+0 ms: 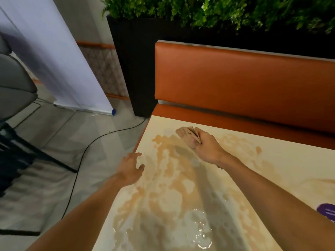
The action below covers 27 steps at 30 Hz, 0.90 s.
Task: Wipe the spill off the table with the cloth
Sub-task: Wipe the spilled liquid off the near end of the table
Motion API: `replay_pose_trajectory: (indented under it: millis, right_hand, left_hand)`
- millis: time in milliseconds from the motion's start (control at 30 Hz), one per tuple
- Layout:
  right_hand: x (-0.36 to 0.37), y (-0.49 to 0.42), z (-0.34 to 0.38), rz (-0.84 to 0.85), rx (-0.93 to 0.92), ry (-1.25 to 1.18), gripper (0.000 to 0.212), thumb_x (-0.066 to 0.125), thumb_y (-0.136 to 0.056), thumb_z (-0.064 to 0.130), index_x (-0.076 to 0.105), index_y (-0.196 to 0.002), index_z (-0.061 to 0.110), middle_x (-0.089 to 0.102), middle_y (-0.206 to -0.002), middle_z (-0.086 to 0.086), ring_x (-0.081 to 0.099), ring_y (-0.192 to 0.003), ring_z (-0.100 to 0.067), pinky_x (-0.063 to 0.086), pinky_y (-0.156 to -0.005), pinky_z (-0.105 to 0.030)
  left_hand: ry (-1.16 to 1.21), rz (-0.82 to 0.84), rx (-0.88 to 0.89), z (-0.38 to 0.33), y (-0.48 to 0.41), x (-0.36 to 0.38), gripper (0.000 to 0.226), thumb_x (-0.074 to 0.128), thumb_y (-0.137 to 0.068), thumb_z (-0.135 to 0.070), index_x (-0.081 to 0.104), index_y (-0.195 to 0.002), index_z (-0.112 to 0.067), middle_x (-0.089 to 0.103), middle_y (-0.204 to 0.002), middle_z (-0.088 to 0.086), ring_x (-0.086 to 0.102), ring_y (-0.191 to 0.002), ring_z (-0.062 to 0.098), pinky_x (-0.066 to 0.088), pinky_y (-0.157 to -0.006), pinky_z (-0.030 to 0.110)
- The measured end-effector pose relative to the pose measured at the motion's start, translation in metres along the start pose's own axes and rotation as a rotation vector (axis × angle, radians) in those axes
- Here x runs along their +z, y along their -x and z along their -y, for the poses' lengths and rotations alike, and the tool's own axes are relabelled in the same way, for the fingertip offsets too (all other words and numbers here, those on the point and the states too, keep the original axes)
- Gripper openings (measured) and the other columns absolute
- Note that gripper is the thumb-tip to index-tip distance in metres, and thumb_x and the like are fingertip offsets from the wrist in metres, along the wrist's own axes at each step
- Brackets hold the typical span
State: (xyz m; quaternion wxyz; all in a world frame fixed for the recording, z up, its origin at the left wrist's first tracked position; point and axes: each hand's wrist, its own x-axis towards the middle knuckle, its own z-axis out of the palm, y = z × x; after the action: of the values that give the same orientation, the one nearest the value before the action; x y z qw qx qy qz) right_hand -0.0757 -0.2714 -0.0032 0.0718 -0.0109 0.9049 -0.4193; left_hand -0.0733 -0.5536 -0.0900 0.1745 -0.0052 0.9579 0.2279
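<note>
Nearest the camera, at the bottom edge of the view, a wet, glossy pool of the spill (197, 230) is seen on the cream tabletop (290, 165), with light reflected in it. From that pool, tan streaks and blotches are spread up and across most of the surface, reaching the left edge and the far right part. A purple object (327, 212) is cut off by the right edge of the view; what it is cannot be told. 2 bare forearms are stretched forward over the surface. The left hand (129, 169) is held wide, fingers spread and nothing grasped, at the left edge of the tabletop; whether it touches the surface cannot be told. Further on, the right hand (208, 147) is closed around a bunched, brownish cloth (187, 135), which is held near the far left corner of the tabletop, at the far end of the streaks. Whether the cloth is pressed on the surface or held just above it cannot be told. Beyond the tabletop, an orange padded bench (244, 82) is set along its far side. Behind the bench, a tall dark planter (134, 69) with green foliage is placed. On the floor at left, a black cable (85, 154) is laid across grey tiles.
</note>
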Motion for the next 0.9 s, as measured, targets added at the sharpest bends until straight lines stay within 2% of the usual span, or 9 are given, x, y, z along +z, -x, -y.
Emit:
replay_pose_trajectory:
  millis: [133, 300, 333, 467, 633, 700, 767, 900]
  right_hand:
    - [0.016, -0.016, 0.001, -0.02, 0.016, 0.043, 0.029, 0.049, -0.099, 0.033, 0.053, -0.125, 0.021, 0.064, -0.112, 0.0, 0.059, -0.098, -0.023, 0.045, -0.077, -0.033]
    - [0.037, -0.045, 0.008, -0.018, 0.043, 0.141, 0.032, 0.049, -0.097, 0.014, 0.051, -0.128, 0.023, 0.065, -0.119, -0.006, 0.059, -0.103, -0.03, 0.05, -0.084, -0.046]
    - [0.054, -0.072, 0.005, -0.032, 0.082, 0.179, 0.035, 0.049, -0.096, 0.011, 0.051, -0.128, 0.025, 0.065, -0.119, -0.005, 0.059, -0.103, -0.031, 0.05, -0.084, -0.047]
    - [0.065, -0.106, 0.008, -0.039, 0.075, 0.331, 0.05, 0.045, -0.087, -0.001, 0.049, -0.124, 0.032, 0.063, -0.118, -0.002, 0.057, -0.1, -0.031, 0.044, -0.072, -0.041]
    - [0.056, -0.141, 0.01, -0.123, -0.023, 0.598, 0.063, 0.046, -0.086, -0.005, 0.042, -0.134, 0.035, 0.057, -0.126, 0.001, 0.054, -0.106, -0.029, 0.038, -0.072, -0.038]
    - [0.069, -0.158, 0.007, -0.105, -0.018, 0.655, 0.067, 0.045, -0.087, -0.006, 0.038, -0.14, 0.035, 0.052, -0.135, 0.001, 0.05, -0.113, -0.031, 0.04, -0.083, -0.042]
    - [0.089, -0.169, 0.0, -0.039, 0.014, 0.689, 0.071, 0.048, -0.087, -0.005, 0.034, -0.144, 0.035, 0.046, -0.144, 0.001, 0.044, -0.125, -0.03, 0.035, -0.099, -0.046]
    - [0.132, -0.174, -0.015, 0.016, 0.123, 0.664, 0.082, 0.061, -0.088, 0.01, 0.015, -0.152, 0.034, 0.019, -0.161, 0.001, 0.012, -0.149, -0.031, 0.016, -0.116, -0.053]
  left_hand:
    - [-0.102, 0.043, 0.131, 0.011, -0.028, -0.004, 0.059, 0.046, -0.097, -0.035, 0.025, -0.15, -0.021, 0.023, -0.157, -0.002, 0.023, -0.14, 0.024, 0.028, -0.114, 0.041]
    - [-0.181, 0.046, 0.247, 0.029, -0.068, -0.001, 0.066, 0.045, -0.096, -0.042, 0.017, -0.153, -0.023, 0.013, -0.16, -0.007, 0.012, -0.145, 0.023, 0.024, -0.116, 0.042]
    - [-0.19, 0.085, 0.28, 0.043, -0.1, 0.006, 0.067, 0.043, -0.096, -0.044, 0.015, -0.153, -0.024, 0.009, -0.161, -0.009, 0.01, -0.146, 0.023, 0.022, -0.117, 0.042]
    - [-0.28, 0.035, 0.363, 0.056, -0.106, 0.014, 0.075, 0.035, -0.091, -0.058, 0.01, -0.154, -0.025, -0.001, -0.161, -0.012, 0.0, -0.148, 0.02, 0.009, -0.12, 0.04]
    - [-0.359, -0.034, 0.473, 0.054, -0.101, 0.01, 0.085, 0.018, -0.082, -0.071, 0.006, -0.154, -0.026, 0.0, -0.161, -0.012, 0.0, -0.148, 0.02, 0.005, -0.12, 0.042]
    - [-0.366, -0.035, 0.491, 0.059, -0.106, 0.012, 0.086, 0.016, -0.082, -0.072, 0.003, -0.154, -0.028, -0.001, -0.161, -0.013, 0.004, -0.147, 0.019, 0.008, -0.12, 0.042]
    - [-0.364, -0.035, 0.516, 0.063, -0.11, 0.014, 0.085, 0.015, -0.084, -0.073, 0.001, -0.155, -0.028, -0.002, -0.162, -0.013, 0.009, -0.147, 0.018, 0.012, -0.12, 0.042]
    - [-0.325, -0.028, 0.549, 0.069, -0.112, 0.017, 0.084, 0.013, -0.087, -0.072, -0.002, -0.155, -0.027, -0.001, -0.163, -0.012, 0.017, -0.146, 0.018, 0.016, -0.119, 0.042]
